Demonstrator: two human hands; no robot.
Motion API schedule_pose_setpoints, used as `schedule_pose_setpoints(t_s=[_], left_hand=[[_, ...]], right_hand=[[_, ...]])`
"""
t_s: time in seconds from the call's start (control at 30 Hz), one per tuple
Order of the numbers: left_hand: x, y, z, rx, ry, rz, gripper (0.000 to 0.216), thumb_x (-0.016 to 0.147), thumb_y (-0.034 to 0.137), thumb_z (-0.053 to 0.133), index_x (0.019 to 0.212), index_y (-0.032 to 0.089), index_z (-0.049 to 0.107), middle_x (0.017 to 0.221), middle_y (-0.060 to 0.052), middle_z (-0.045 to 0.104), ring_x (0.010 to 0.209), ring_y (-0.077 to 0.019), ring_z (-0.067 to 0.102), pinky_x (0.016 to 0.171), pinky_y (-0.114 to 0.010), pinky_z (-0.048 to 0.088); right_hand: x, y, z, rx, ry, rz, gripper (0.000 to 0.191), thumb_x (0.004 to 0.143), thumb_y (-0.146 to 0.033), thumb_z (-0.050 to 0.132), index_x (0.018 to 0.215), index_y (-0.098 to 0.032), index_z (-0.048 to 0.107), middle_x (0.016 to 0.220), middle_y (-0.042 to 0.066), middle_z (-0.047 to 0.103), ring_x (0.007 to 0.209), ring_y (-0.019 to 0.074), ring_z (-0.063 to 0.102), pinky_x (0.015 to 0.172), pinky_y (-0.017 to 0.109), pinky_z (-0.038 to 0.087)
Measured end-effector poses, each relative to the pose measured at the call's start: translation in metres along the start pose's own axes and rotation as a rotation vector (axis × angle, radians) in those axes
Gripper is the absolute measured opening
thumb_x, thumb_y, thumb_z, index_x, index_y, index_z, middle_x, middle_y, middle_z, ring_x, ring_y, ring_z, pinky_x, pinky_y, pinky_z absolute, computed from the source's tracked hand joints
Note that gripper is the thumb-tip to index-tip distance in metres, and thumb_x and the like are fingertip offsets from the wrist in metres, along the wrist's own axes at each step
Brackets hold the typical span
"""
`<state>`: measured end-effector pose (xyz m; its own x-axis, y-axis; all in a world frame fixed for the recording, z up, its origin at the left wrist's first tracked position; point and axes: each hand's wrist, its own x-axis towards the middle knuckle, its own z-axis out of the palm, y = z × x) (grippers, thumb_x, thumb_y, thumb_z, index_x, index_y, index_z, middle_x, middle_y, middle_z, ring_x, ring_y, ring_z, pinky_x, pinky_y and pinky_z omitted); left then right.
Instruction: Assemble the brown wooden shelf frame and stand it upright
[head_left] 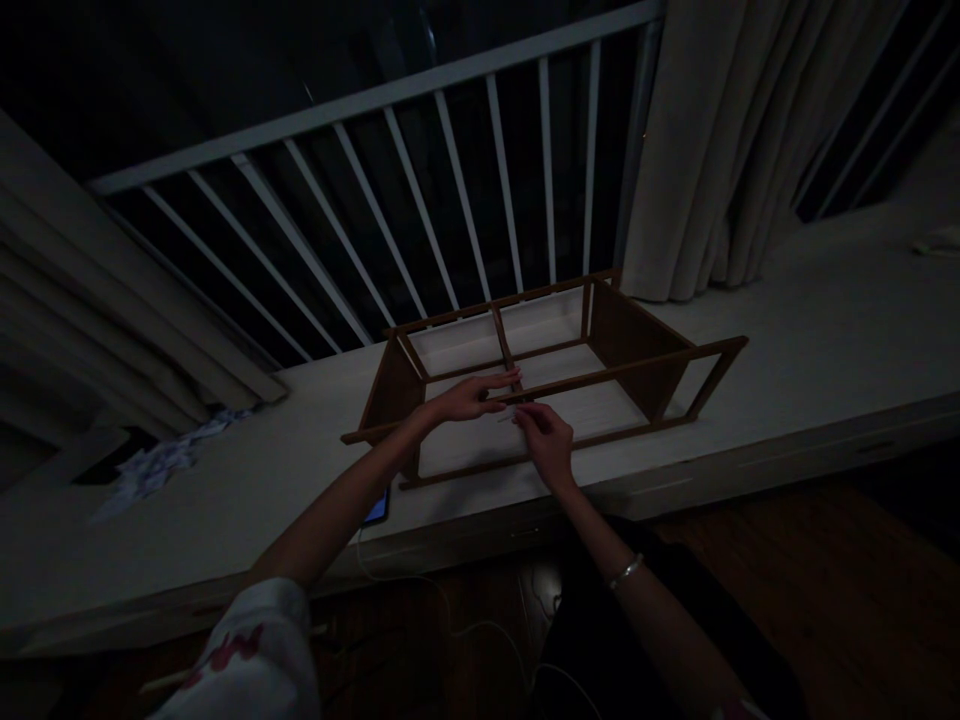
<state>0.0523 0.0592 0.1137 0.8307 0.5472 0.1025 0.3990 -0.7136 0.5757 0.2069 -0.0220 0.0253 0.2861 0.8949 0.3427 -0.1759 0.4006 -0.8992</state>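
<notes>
A brown wooden shelf frame [600, 378] lies on its side on a pale ledge, with solid panels at both ends and a crossbar [501, 335] near its middle. My left hand [466, 398] holds the near upper rail where the crossbar meets it, fingers over the top and thumb in front. Just right of and below it, my right hand [547, 440] is closed in a pinch. A thin pale rod [507, 418] pokes out from its fingertips toward the joint. The dim light hides the rod's exact kind.
Behind the frame runs a white railing [442, 85], with curtains [697, 150] on both sides. The ledge [825, 330] has drawers below. A lit phone [377, 508] with a white cable [480, 626] lies by the frame's near left corner. Crumpled patterned cloth [161, 460] lies left.
</notes>
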Motion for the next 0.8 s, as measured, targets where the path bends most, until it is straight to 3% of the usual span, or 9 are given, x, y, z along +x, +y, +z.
schedule_pose_setpoints(t_s=[0.2,0.53,0.8], left_hand=[[0.0,-0.001,0.0,-0.01,0.004,0.015,0.06,0.08,0.038,0.054,0.134,0.028,0.03,0.145,-0.006,0.026,0.134,-0.0188,0.026,0.11,-0.039,0.024],[0.0,-0.002,0.001,0.005,0.008,0.007,0.061,0.08,0.039,0.054,0.134,0.027,0.03,0.145,-0.005,0.027,0.134,-0.0186,0.027,0.11,-0.039,0.024],[0.0,-0.003,0.001,0.034,0.007,-0.004,0.061,0.08,0.039,0.054,0.135,0.027,0.03,0.145,-0.005,0.028,0.134,-0.0185,0.028,0.109,-0.038,0.025]], right_hand=[[-0.001,-0.003,-0.005,-0.202,-0.051,-0.14,0.022,0.083,-0.033,0.052,0.095,-0.021,0.065,0.087,0.004,0.067,0.078,0.0168,0.063,0.076,0.031,0.05],[-0.003,0.0,-0.01,-0.435,-0.108,-0.396,0.026,0.087,-0.024,0.044,0.109,-0.022,0.059,0.101,0.007,0.064,0.095,0.0175,0.06,0.086,0.034,0.048],[0.0,0.003,-0.015,-0.554,-0.169,-0.453,0.026,0.089,-0.025,0.042,0.11,-0.02,0.057,0.1,0.008,0.064,0.095,0.0183,0.06,0.086,0.034,0.048]])
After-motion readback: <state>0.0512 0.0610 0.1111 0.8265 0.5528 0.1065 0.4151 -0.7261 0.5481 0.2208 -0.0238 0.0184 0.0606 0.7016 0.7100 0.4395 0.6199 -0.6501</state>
